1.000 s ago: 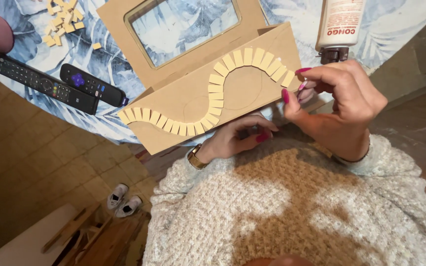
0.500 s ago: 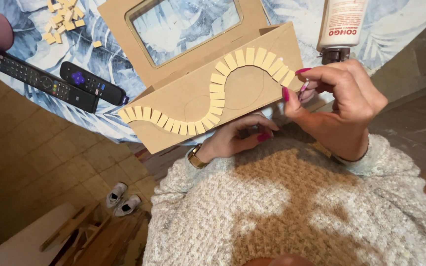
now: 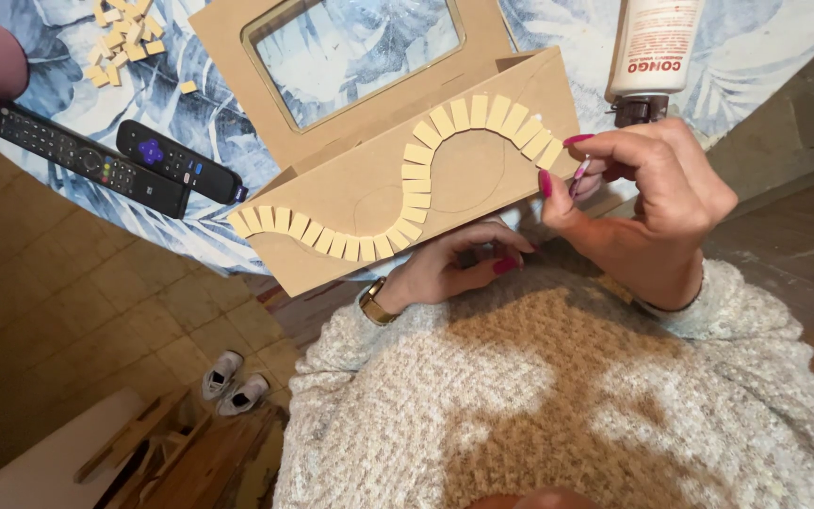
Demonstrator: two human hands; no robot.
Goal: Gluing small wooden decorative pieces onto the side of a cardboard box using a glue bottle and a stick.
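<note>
The box [image 3: 379, 188] of brown cardboard lies tilted at the edge of the surface [image 3: 765, 47], its side panel facing up with a curved row of small tiles [image 3: 407, 198] glued on it. The left hand [image 3: 445, 269] supports the box from below, fingers curled against its lower edge. The right hand [image 3: 652, 203] is pinched closed at the upper end of the row, near the last tile; whether it holds a tile, I cannot tell. A glue bottle [image 3: 652, 47] stands just behind. If the left hand slips, the box may tip and the fresh tiles could shift out of line.
</note>
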